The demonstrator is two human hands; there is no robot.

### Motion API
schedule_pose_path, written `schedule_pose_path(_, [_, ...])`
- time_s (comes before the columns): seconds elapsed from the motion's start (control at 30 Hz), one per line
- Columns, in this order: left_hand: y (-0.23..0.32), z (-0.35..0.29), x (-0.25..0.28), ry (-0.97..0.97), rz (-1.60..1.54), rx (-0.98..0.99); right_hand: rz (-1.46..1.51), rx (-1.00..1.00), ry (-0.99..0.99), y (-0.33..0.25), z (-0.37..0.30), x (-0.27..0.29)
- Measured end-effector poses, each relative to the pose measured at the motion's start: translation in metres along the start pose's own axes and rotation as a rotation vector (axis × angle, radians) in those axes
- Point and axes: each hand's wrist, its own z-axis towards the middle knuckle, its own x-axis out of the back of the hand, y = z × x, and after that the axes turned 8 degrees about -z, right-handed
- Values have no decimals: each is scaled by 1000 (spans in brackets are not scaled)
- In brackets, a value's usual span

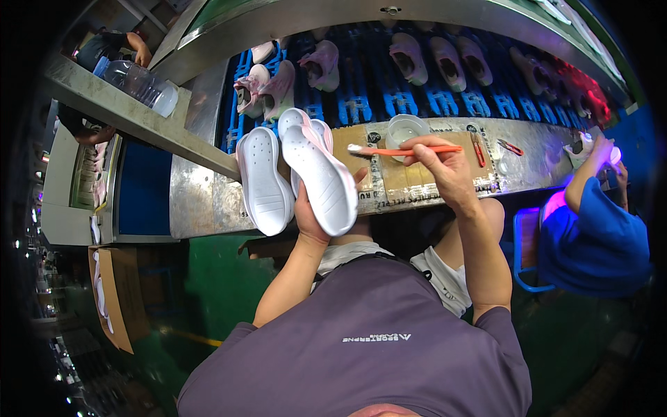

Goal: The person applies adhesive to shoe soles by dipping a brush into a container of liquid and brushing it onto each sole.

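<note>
My left hand (310, 217) is closed around a white shoe sole (321, 182), its hollow inner side turned up. Between the fingers of my right hand (445, 170) is a brush with an orange handle (389, 151), its pale-tipped bristles pointing left toward the sole. Just behind the brush stands a clear round tub (407, 130) on a flat piece of cardboard (410, 182). Left of the held sole, another white sole (265, 182) lies at the bench edge, with part of a further sole (292, 119) showing behind.
Pink shoe uppers (408, 59) sit on a blue-slatted conveyor (354, 104) beyond the metal bench (205, 201). Orange-handled pliers (511, 147) and another orange tool (478, 149) lie at right. A plastic bottle (139, 85) rests on a beam. A person in blue (590, 236) sits at right.
</note>
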Motion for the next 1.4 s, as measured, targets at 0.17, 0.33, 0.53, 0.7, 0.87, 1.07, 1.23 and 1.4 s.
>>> schedule_pose_path(0.17, [-7, -6, -16, -33, 81, -10, -38, 0, -102, 2, 10, -17])
schedule_pose_path(0.33, [-3, -7, -20, 57, 210, 30, -342, 52, -95, -3, 19, -26])
schedule_pose_path(0.53, [25, -3, -22, -115, 529, 102, -728, 368, -161, -21, 16, -13])
schedule_pose_path(0.7, [60, 15, -38, -129, 711, 14, -581, 216, -390, -41, -8, 8])
schedule_pose_path(0.87, [56, 24, -57, -171, 924, 77, -540, 212, -298, -41, -5, 19])
schedule_pose_path(1.07, [53, 32, -82, -185, 1166, -9, -531, 342, -125, -30, 3, 17])
schedule_pose_path(1.23, [60, 33, -101, -214, 1156, -161, -535, 254, -203, -33, -16, 25])
schedule_pose_path(1.4, [39, 23, -107, -274, 1367, -324, -341, 58, -89, -25, -35, 19])
